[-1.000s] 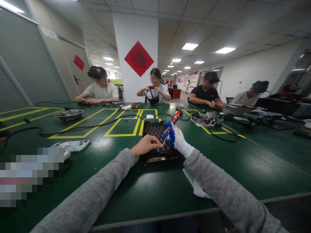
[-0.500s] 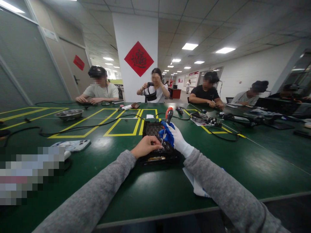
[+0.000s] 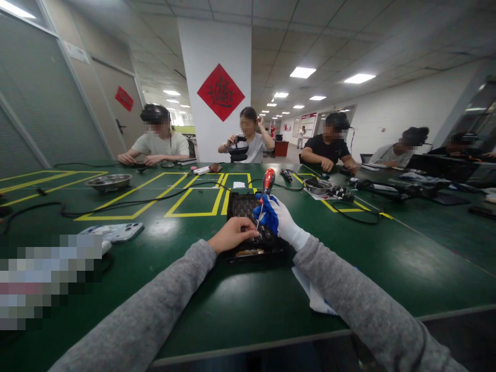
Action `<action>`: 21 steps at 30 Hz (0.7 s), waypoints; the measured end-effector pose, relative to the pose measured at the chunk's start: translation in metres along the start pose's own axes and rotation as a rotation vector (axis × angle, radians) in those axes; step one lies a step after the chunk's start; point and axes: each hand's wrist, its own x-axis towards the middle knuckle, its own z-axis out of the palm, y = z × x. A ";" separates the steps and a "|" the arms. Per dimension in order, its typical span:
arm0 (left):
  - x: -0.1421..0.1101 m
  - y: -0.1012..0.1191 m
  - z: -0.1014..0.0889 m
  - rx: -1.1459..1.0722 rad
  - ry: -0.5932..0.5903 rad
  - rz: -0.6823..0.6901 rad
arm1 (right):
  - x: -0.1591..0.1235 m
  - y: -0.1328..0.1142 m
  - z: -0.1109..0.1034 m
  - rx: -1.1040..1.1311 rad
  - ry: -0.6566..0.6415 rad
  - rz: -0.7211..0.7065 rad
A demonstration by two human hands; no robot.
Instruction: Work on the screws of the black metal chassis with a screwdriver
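Note:
My right hand (image 3: 277, 217), in a white glove with blue palm and fingers, grips a screwdriver (image 3: 268, 180) with a red and black handle. The handle points up and away, and the thin metal shaft slants down toward my left hand (image 3: 234, 233). That hand is bare, with thumb and fingers drawn together at the shaft's lower end; what they pinch is too small to make out. Beneath both hands lies an open black tool case (image 3: 237, 202) with moulded compartments. A yellowish-brown piece (image 3: 250, 252) sits in its near part.
A white cloth (image 3: 315, 297) lies under my right forearm. Left are a phone (image 3: 124, 232) and a blurred-out item (image 3: 46, 284). Farther off are a metal bowl (image 3: 109, 182), black cables (image 3: 155, 200) and a second bowl (image 3: 318, 185) with parts. Several people sit across the green table (image 3: 248, 320).
The screwdriver's handle has tipped slightly left, its shaft now steeper. My hands stay in nearly the same place. Across the table, a person has shifted the headset and a raised hand.

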 end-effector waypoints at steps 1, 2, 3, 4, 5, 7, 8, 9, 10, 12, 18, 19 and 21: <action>0.000 0.001 -0.001 -0.003 0.001 0.019 | 0.000 0.000 0.000 -0.004 -0.002 0.016; -0.001 0.003 -0.002 -0.008 -0.002 0.035 | 0.000 -0.001 0.000 -0.007 -0.010 0.037; -0.001 0.004 -0.003 -0.016 -0.012 0.045 | 0.000 -0.002 0.000 -0.011 -0.026 0.055; -0.001 0.005 -0.004 -0.025 -0.026 0.051 | 0.000 -0.003 0.000 -0.019 -0.045 0.064; -0.001 0.006 -0.004 -0.032 -0.039 0.052 | -0.002 -0.004 0.001 -0.033 -0.062 0.061; 0.000 0.006 -0.003 -0.040 -0.050 0.032 | -0.005 -0.006 0.003 -0.070 -0.073 0.024; 0.000 0.006 -0.002 -0.042 -0.051 0.010 | -0.007 -0.007 0.004 -0.089 -0.070 0.009; 0.000 0.005 -0.002 -0.045 -0.052 -0.015 | -0.009 -0.008 0.005 -0.106 -0.065 0.003; 0.000 0.005 -0.001 -0.048 -0.054 -0.040 | -0.011 -0.008 0.005 -0.119 -0.058 0.004; 0.000 0.005 0.001 -0.052 -0.057 -0.071 | -0.012 -0.008 0.006 -0.128 -0.048 0.011; -0.002 0.008 -0.001 -0.055 -0.054 -0.029 | -0.003 -0.007 0.003 -0.022 -0.105 0.126; -0.002 0.008 -0.001 -0.049 -0.054 -0.022 | -0.001 -0.006 0.002 0.007 -0.116 0.143; -0.002 0.008 -0.001 -0.036 -0.055 -0.016 | 0.000 -0.006 0.002 0.024 -0.123 0.131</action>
